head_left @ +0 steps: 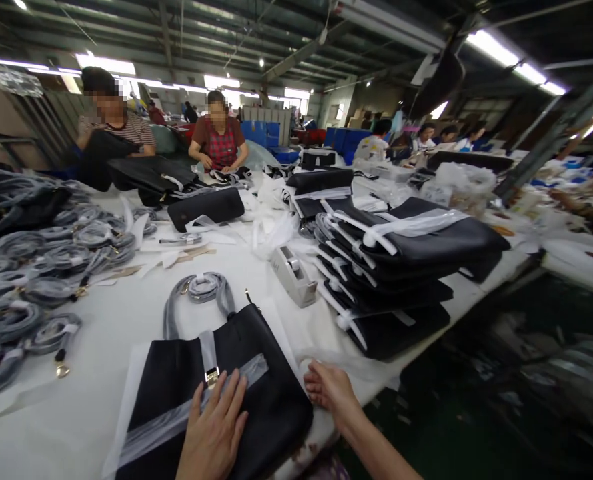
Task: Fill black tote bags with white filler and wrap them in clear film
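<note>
A black handbag (276, 373) lies flat on the white table in front of me. Its grey-wrapped handle (170, 310) loops away from me at the top. My left hand (215, 420) rests on the bag with fingers stretched out, just below the gold clasp (211, 378). A strip of translucent wrapping (163, 427) runs across the bag and passes under that hand. At the bag's right edge, my right hand (330, 389) has its fingers curled together beside a whitish wrapping sheet (361, 363). Whatever those fingers hold, if anything, is hidden.
A tape dispenser (293, 277) stands beyond the bag. To its right rises a stack of black bags (396, 267). Coiled grey-wrapped straps (51, 260) cover the left side. Two people (219, 137) work across the table. The table edge (426, 340) drops off at right.
</note>
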`<state>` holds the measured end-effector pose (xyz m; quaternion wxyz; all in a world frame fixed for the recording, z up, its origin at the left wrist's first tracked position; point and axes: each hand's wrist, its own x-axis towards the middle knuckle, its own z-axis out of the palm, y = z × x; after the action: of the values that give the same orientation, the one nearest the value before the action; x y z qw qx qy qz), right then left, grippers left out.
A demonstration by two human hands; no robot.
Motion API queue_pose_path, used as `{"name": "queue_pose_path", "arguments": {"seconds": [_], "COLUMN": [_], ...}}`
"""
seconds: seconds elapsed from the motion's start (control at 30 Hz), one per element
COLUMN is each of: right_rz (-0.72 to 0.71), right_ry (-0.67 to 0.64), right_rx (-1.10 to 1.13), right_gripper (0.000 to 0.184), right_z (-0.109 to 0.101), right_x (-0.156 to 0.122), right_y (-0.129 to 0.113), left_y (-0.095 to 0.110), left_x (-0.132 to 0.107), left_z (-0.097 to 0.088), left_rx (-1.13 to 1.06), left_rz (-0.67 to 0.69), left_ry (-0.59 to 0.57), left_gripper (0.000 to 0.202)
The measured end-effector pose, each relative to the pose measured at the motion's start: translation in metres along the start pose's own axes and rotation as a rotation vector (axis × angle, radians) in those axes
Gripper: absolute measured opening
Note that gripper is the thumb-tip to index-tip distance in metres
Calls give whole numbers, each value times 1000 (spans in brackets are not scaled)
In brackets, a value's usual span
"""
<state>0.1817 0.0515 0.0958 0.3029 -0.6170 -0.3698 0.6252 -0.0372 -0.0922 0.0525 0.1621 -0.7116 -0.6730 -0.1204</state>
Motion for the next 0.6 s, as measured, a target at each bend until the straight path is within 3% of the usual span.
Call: {"name": "queue_pose_path", "arguments": {"seconds": [0.17,0.33,0.43,0.5,0.6], "right_rz": [134,116,-15,-102,-131], "right_ry": [-71,-53,-40,-59,-113], "right_rx": [172,274,328,332,261], "right_gripper": [32,40,40,51,55], "right_z": [19,33,26,16,5], "right_x": [23,40,40,37,30], "right_y": [0,-3,-10,-13,-15], "left_y": [0,-1,-1,-1,-1], "left_x": [-1,0,0,0,1], "left_z": [4,2,2,2,2], "left_rx": [12,18,14,9,2], "left_rz": [16,31,33,32,25], "left_ry": [17,41,54,62,54], "left_gripper": [51,51,52,52,53]}}
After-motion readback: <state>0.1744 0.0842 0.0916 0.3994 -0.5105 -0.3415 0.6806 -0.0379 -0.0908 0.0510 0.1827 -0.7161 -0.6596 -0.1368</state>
